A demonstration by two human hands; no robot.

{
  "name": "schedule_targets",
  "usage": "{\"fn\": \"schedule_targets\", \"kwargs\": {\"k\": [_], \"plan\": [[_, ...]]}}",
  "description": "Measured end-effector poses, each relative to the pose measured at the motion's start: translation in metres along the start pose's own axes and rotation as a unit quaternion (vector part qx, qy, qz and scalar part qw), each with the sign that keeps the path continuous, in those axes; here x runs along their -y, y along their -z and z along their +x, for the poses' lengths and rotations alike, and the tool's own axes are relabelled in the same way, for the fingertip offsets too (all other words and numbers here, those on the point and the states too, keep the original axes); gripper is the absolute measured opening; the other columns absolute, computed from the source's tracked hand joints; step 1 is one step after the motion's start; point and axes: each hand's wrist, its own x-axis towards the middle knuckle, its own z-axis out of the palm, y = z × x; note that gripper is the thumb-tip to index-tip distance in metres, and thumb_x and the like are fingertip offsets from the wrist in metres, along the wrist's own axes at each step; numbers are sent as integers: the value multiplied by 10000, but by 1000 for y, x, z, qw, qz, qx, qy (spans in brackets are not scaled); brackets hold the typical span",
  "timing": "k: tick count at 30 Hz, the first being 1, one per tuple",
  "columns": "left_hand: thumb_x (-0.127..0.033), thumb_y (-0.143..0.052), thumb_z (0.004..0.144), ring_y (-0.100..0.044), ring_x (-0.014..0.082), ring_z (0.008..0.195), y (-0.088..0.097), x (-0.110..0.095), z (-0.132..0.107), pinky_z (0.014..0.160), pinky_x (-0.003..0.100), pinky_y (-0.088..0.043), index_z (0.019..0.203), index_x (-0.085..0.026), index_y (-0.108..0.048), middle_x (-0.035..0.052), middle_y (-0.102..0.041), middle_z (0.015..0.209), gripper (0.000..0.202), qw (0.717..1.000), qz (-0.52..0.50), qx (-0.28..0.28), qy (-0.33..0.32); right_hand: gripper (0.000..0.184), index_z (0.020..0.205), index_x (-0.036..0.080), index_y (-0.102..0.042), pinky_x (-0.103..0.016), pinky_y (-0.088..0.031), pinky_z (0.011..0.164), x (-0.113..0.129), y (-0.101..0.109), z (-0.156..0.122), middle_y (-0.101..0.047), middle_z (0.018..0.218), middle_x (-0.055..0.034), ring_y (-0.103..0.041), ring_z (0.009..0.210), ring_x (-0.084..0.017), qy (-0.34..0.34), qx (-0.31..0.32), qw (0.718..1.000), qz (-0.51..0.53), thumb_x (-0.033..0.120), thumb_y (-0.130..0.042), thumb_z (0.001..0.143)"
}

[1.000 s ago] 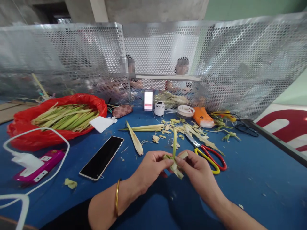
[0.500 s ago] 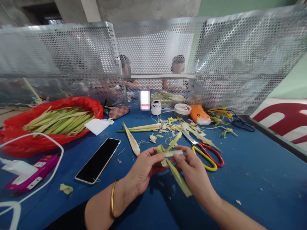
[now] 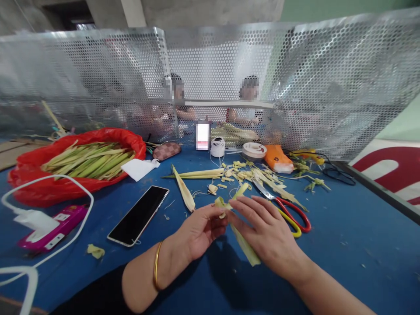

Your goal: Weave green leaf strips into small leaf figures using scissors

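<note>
The left hand (image 3: 200, 229) has its thumb and forefinger closed in a pinch on a folded pale-green leaf (image 3: 222, 202), with its other fingers half curled below. The right hand (image 3: 267, 236) lies across the same leaf, fingers long and close together; I cannot tell whether it grips the leaf or only rests on it, since its palm and part of its thumb are turned away. The leaf is just left of the scissors (image 3: 278, 201), one end pointing away and a broad tail slanting down beside the right hand. The left pinch seems meant to stop the fold from springing open.

The scissors lie with their handles toward the person, probably for easy reach. Leaf scraps (image 3: 244, 173) are heaped behind them, and a single leaf (image 3: 184, 190) lies to their left. Farther behind them are a ball of white string (image 3: 218, 148), a tape roll (image 3: 254, 151) and an orange packet (image 3: 278, 159). Well left of them are a phone (image 3: 138, 216) and a red bag (image 3: 70, 189) of leaves, likely a supply.

The right hand hides part of the yellow handle. An upright white panel behind the scissors is blurred, and the people past the metal mesh (image 3: 223, 52) are hard to make out.
</note>
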Motion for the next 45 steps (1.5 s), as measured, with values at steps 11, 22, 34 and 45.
{"fn": "schedule_targets", "kwargs": {"k": [11, 22, 34, 45], "plan": [[-262, -760, 660, -581, 117, 589, -2, 8, -6, 515, 210, -454, 834, -154, -692, 7, -642, 689, 215, 958, 244, 45, -143, 175, 811, 214, -663, -320, -428, 701, 4, -7, -1, -683, 792, -40, -610, 744, -183, -295, -15, 918, 263, 205, -506, 887], [-255, -725, 721, -683, 162, 736, -3, 16, -4, 646, 228, -484, 978, -155, -727, 51, -718, 814, 275, 957, 258, 51, -122, 263, 604, 211, -453, -233, -308, 504, 8, -16, -1, -472, 556, 44, -424, 536, -121, -499, 38, 802, 327, 303, -528, 839], [-235, -810, 633, -673, 140, 692, -6, 24, -5, 599, 204, -474, 949, -130, -725, 85, -732, 837, 344, 980, 180, -3, -82, 202, 698, 227, -519, -238, -348, 501, 16, -26, -4, -538, 576, 29, -483, 529, -139, -510, 20, 795, 330, 350, -515, 857], [-245, -810, 625, -659, 132, 671, -7, 24, -5, 645, 224, -472, 922, -128, -721, 58, -718, 773, 332, 980, 178, -9, -92, 150, 809, 231, -573, -246, -378, 486, 18, -27, -4, -619, 591, 13, -570, 517, -165, -523, 47, 777, 349, 357, -513, 866]]}}
